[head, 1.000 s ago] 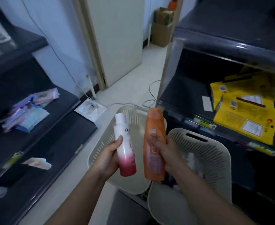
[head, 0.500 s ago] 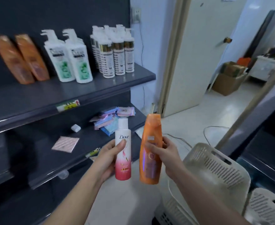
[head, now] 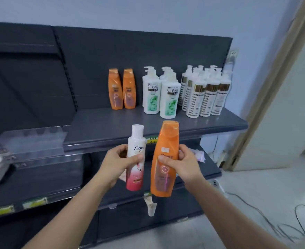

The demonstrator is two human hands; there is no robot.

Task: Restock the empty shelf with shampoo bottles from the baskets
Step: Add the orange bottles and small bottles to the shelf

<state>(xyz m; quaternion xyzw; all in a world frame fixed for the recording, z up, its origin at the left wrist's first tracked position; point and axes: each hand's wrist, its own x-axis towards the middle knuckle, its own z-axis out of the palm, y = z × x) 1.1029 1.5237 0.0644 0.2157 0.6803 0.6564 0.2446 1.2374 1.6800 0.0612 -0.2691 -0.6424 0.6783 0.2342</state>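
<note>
Carrying step, I judge; your left hand [head: 118,163] grips Dove bottle [head: 135,159], right hand [head: 183,163] grips orange bottle [head: 163,178]; both upright, just below shelf [head: 103,126] front edge; next likely: lift over edge, set down upright.

The shelf [head: 112,126] is dark grey. On it are two orange bottles [head: 129,88], white pump bottles [head: 169,99] with green-patterned labels, and gold-banded bottles [head: 195,97] checked dark on white. Before the shelf, the Dove bottle [head: 135,177] fades from white to deep pink; the big bottle [head: 166,139] is orange.
</note>
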